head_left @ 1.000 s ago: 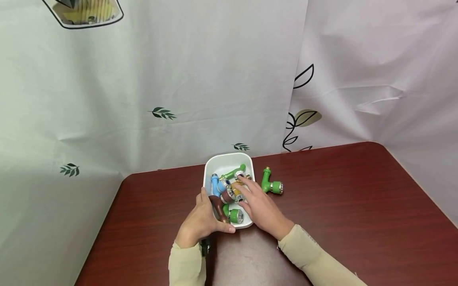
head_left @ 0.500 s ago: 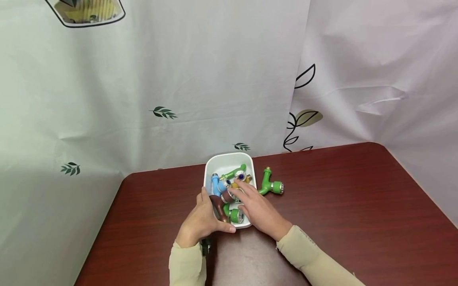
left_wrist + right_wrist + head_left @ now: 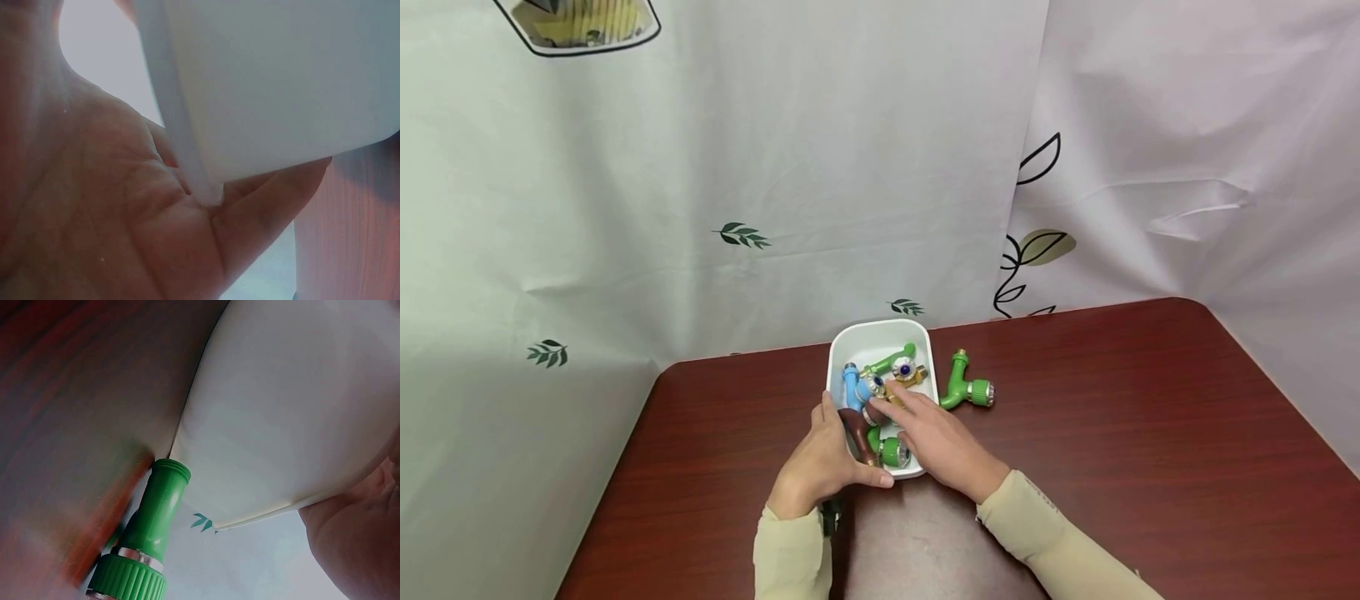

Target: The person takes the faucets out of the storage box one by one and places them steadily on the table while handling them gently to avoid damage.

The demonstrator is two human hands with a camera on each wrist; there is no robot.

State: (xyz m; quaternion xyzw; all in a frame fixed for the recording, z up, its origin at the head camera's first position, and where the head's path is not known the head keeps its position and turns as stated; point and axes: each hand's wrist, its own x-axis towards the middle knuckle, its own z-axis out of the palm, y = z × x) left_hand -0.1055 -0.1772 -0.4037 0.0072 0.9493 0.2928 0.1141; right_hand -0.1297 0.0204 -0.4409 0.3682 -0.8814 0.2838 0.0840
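Note:
A white plastic tub (image 3: 874, 335) stands near the table's far edge. My left hand (image 3: 818, 467) grips its near left side, thumb along the front rim; in the left wrist view the fingers (image 3: 269, 215) lie against the tub's outer wall. Over the right rim reaches my right hand (image 3: 942, 433), fingers loosely extended among the taps, their tips partly covering a brown tap (image 3: 856, 427). Around them lie a blue tap (image 3: 852, 387), a yellow tap (image 3: 916, 379), a green tap (image 3: 891, 452) in front and another green tap (image 3: 886, 364) behind.
Just right of the tub, a loose green tap (image 3: 958, 387) lies on the dark red wooden table (image 3: 1120, 433); the right wrist view shows it beside the tub's wall. A pale printed curtain (image 3: 820, 167) hangs behind the table.
My right hand has shifted left, from over the yellow tap to over the brown one, uncovering more of the yellow tap. The left hand and the tub have stayed put.

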